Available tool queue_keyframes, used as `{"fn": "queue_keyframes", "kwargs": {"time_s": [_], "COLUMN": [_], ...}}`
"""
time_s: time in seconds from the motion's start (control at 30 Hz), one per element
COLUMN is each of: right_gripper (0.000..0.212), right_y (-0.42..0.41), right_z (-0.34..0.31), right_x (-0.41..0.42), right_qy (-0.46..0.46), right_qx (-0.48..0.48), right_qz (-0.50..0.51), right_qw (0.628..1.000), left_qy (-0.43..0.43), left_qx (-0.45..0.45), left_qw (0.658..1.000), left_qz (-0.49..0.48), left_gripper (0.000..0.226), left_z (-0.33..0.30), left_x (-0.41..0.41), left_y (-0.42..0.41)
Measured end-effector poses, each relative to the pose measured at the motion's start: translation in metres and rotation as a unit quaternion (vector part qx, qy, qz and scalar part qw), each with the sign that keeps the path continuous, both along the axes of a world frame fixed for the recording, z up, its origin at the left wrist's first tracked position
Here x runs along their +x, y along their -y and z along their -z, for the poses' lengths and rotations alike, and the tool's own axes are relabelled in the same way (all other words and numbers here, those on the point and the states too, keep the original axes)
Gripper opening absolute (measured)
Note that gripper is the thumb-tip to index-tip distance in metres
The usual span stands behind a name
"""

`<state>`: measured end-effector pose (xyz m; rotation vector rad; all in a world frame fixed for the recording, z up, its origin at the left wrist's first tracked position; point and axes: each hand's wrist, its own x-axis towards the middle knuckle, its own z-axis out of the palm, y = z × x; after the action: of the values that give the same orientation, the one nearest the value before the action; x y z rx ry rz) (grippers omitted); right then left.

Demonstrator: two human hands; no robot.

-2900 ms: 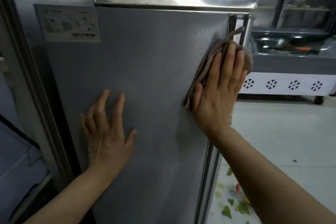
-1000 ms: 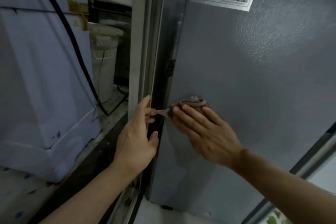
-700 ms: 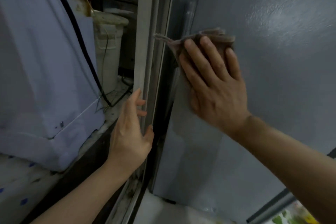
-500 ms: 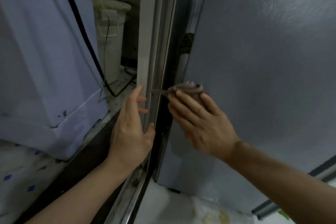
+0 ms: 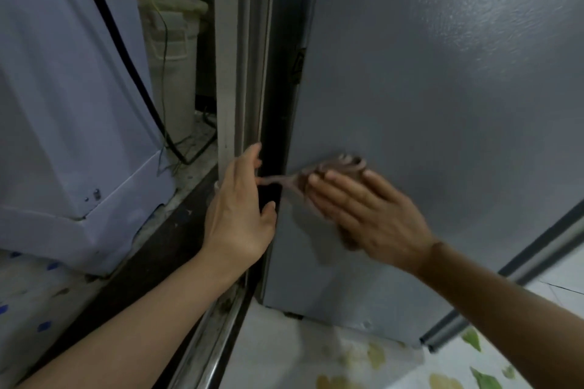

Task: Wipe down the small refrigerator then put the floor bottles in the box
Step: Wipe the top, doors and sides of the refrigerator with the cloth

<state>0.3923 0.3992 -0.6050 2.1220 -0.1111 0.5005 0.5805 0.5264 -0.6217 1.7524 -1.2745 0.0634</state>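
The small refrigerator's grey side panel (image 5: 442, 104) fills the right half of the view. My right hand (image 5: 363, 215) presses a brown cloth (image 5: 335, 167) flat against the panel's lower left part, fingers straight. A corner of the cloth trails left toward the dark gap beside the panel. My left hand (image 5: 240, 215) rests with open fingers on the pale door frame (image 5: 234, 73) at the gap, close to the cloth's tip. No bottles or box are in view.
A pale blue-white appliance (image 5: 63, 104) stands at the left with a black cable (image 5: 126, 57) running down it. A white bucket (image 5: 173, 57) sits behind. A metal floor rail (image 5: 218, 341) runs below. Leaf-patterned floor covering (image 5: 410, 363) lies at the bottom right.
My right hand swept the cloth up and back down along the panel's left edge. It now sits slightly further right on the panel. My left hand stays on the frame.
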Motion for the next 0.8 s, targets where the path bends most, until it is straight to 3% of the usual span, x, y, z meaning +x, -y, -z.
{"fn": "queue_keyframes", "kwargs": {"time_s": [0.13, 0.23, 0.3, 0.47, 0.57, 0.8], "right_gripper": [0.049, 0.052, 0.052, 0.059, 0.061, 0.059], "right_y": [0.012, 0.018, 0.019, 0.019, 0.019, 0.039], "right_z": [-0.04, -0.027, 0.004, 0.075, 0.072, -0.018], "right_x": [-0.02, -0.029, -0.037, -0.083, -0.098, -0.116], "right_qy": [0.194, 0.246, 0.21, 0.002, -0.017, 0.272], "right_qx": [-0.019, 0.011, 0.035, 0.039, 0.024, 0.005], "right_qz": [-0.019, -0.017, -0.004, 0.06, 0.059, 0.054], "right_qw": [0.981, 0.969, 0.977, 0.997, 0.998, 0.961], "left_qy": [-0.021, -0.041, -0.05, -0.052, -0.04, -0.06], "left_qx": [0.022, 0.008, 0.0, 0.029, 0.047, 0.058], "left_qw": [1.0, 0.999, 0.999, 0.998, 0.997, 0.993], "left_qz": [0.004, -0.007, -0.022, -0.033, -0.046, -0.085], "left_gripper": [0.081, 0.08, 0.08, 0.08, 0.081, 0.091], "left_z": [-0.002, 0.0, 0.002, 0.0, 0.0, 0.007], "left_x": [-0.019, -0.033, -0.039, -0.042, -0.046, -0.057], "left_y": [0.016, 0.026, 0.029, 0.028, 0.024, 0.027]}}
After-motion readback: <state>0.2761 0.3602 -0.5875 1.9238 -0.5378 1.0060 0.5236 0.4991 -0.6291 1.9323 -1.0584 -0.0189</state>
